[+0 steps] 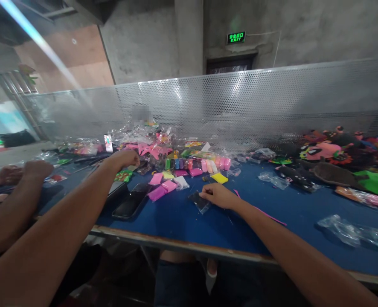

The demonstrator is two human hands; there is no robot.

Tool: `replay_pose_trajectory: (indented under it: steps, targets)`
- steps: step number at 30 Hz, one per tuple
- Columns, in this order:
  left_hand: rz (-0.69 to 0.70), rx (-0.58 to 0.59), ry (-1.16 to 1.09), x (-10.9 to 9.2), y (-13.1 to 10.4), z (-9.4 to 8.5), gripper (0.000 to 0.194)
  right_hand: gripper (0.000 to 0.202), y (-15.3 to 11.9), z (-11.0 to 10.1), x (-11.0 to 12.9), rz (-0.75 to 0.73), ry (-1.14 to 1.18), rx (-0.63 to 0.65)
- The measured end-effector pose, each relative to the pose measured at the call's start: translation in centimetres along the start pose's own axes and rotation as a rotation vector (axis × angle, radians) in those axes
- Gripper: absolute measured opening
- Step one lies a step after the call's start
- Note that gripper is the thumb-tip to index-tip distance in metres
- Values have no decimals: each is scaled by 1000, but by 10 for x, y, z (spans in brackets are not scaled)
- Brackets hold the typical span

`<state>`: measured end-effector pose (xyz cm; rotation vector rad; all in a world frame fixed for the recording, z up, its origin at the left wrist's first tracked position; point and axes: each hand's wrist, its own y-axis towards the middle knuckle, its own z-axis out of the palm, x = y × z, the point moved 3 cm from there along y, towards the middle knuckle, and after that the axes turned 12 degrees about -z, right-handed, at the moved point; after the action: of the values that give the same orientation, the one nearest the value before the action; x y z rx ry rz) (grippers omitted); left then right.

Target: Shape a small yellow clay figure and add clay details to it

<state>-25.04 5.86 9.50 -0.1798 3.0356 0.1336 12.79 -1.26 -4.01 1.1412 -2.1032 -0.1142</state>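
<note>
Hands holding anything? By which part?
Right hand holds a small dark packet by its upper right edge. Left hand: can't tell.

The blue table (176,224) (brown along its front edge) carries pink packets (158,193), a yellow packet (220,178), soft toys (332,174) and crumpled clear plastic (341,230).

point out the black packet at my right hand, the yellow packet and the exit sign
Black packet (198,203), head view: on its dark upper face.
Yellow packet (219,178), head view: middle of its upper face.
Exit sign (236,38), head view: middle of its lit front.
</note>
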Motion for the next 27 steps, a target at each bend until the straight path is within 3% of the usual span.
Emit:
replay_pose_trajectory:
  steps: [3,9,12,15,18,20,23,25,26,27]
  targets:
    - [-44,42,30,-8,-7,-11,10,27,-1,1,-2,4,4,-4]
    - [-29,-99,4,-21,-18,-53,16,24,0,-1,4,41,-38,-16]
    - [33,-223,-169,-59,-34,-76,19,20,0,-2,18,-58,-119,-76]
    - [185,-247,-480,-116,-64,-80,28,50,0,6,30,-191,-206,77]
    - [175,-6,-755,-168,-91,-47,45,44,0,11,28,-146,-350,176]
    - [185,173,-845,-194,-101,-10,42,35,1,7,22,-76,-461,135]
    - [130,390,-747,-218,-102,56,27,30,1,-3,8,64,-543,39]
    - [98,442,-610,-225,-99,90,25,32,0,-12,0,146,-558,-76]
    - [84,428,-499,-226,-98,101,25,33,-1,-17,-3,175,-565,-155]
    - [89,344,-384,-226,-99,106,24,33,-2,-22,-5,194,-567,-237]
